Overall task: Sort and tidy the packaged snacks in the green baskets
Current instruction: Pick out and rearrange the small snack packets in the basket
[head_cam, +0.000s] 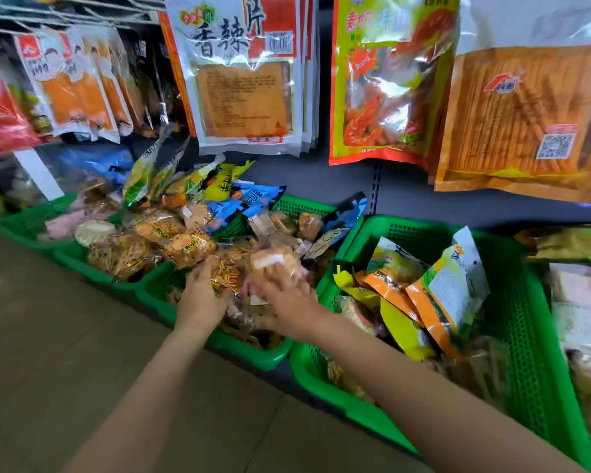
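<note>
Both my hands are in the middle green basket, which is piled with clear packets of fried snacks. My left hand grips a clear packet of small orange crackers from its left side. My right hand lies on a clear packet of pale biscuits, fingers spread over it; it is blurred, and I cannot tell whether it grips. To the right stands a second green basket with orange, yellow and green foil bags leaning upright.
More green baskets with round snack packets run off to the left. Blue and yellow bags lie at the back. Large snack bags hang from hooks above. A tiled floor lies in front.
</note>
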A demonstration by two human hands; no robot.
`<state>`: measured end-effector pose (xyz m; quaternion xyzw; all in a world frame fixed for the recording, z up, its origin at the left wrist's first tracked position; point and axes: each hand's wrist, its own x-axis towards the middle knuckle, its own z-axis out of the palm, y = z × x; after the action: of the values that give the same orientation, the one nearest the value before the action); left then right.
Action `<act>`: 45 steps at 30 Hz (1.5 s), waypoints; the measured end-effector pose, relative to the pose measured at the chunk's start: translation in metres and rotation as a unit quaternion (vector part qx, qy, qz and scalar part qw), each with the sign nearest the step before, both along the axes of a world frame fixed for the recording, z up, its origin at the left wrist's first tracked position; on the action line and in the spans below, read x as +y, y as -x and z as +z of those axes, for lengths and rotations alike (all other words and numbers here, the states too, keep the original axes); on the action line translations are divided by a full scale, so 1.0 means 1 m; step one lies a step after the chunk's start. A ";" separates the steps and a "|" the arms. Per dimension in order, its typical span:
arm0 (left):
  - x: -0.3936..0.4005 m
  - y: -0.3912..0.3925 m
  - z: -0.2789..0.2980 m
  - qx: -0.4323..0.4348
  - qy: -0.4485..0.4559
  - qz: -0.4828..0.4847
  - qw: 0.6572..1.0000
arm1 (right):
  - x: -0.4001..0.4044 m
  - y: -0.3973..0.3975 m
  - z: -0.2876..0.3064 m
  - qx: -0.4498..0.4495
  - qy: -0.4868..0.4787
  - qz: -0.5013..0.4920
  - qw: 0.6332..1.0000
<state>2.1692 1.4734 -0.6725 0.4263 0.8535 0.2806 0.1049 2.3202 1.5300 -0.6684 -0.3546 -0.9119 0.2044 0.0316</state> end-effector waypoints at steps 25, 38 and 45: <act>0.040 -0.042 0.009 0.071 0.120 0.012 0.990 | 0.032 -0.096 0.016 -0.080 -0.110 -0.031 0.990; 0.059 -0.118 0.085 0.267 -0.153 -0.115 0.945 | 0.041 -0.154 0.064 0.168 0.127 -0.146 0.967; 0.059 -0.185 0.104 0.183 -0.283 -0.162 0.927 | 0.040 -0.221 0.075 0.226 0.222 -0.178 0.932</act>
<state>2.3539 1.5320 -0.5684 0.6152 0.6623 0.4062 -0.1341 2.5411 1.5698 -0.5936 -0.4534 -0.7342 0.4670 0.1933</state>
